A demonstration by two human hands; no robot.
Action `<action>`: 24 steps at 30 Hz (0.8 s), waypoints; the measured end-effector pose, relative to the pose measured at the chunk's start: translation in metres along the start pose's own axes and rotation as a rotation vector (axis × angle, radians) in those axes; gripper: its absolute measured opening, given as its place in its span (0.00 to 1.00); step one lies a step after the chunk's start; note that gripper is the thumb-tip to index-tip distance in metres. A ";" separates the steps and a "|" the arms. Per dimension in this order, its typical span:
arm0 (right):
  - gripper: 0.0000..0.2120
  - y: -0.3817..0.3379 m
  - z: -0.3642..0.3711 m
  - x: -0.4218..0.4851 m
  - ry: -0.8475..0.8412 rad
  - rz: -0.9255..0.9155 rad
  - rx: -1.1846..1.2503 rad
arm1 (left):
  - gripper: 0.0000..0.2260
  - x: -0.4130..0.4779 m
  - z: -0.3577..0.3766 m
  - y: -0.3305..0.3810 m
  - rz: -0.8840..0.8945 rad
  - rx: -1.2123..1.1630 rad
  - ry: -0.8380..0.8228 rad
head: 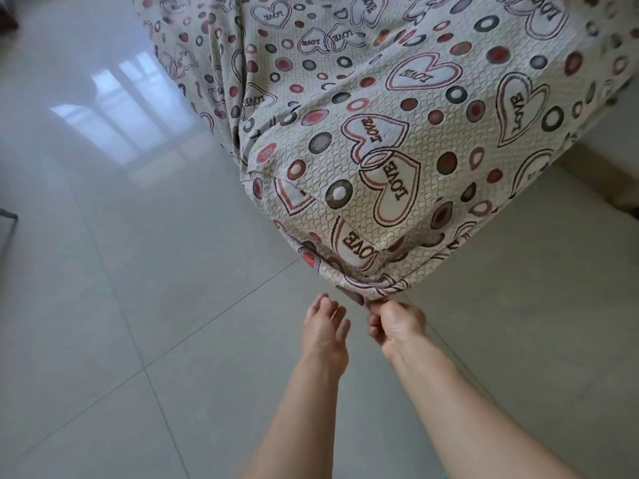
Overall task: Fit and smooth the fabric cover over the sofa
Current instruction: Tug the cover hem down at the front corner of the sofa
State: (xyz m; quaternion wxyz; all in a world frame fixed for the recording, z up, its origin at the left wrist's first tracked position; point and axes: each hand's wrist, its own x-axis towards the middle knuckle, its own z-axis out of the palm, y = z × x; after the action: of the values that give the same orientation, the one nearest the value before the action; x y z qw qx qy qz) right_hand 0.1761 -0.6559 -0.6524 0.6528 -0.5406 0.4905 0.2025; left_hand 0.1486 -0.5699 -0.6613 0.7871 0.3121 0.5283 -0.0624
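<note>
Fingers (pixel 375 318) of right hand (pixel 394 324) pinched the cover (pixel 363 150) hem, bunched at the sofa's near bottom corner above the floor (pixel 121 305). Left hand (pixel 325 328) open, just beside, not touching.

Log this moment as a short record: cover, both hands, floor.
cover: fabric cover, heart-and-circle print, draped over a corner, hem bunched at the bottom
right: right hand pinches the bunched hem
left: left hand open, beside the hem, holding nothing
floor: pale glossy tiles
</note>
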 end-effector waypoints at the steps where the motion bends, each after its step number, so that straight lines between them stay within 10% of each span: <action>1: 0.09 0.000 -0.002 -0.003 -0.002 0.007 0.008 | 0.09 0.002 0.001 -0.003 -0.030 0.005 -0.010; 10: 0.09 0.002 -0.018 -0.021 -0.052 0.030 0.015 | 0.18 0.008 0.023 0.000 -0.136 -0.072 -0.373; 14: 0.09 0.005 -0.017 -0.015 -0.064 0.012 -0.021 | 0.04 0.014 0.014 -0.008 -0.013 -0.051 -0.166; 24: 0.11 -0.001 0.001 0.022 -0.116 0.013 0.117 | 0.11 0.022 -0.021 -0.005 0.158 0.295 0.185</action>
State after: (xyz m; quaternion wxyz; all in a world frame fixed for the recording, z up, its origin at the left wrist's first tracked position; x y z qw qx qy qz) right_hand 0.1866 -0.6610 -0.6708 0.7092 -0.4856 0.4664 0.2090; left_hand 0.1393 -0.5567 -0.6875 0.6834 0.4690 0.5574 -0.0480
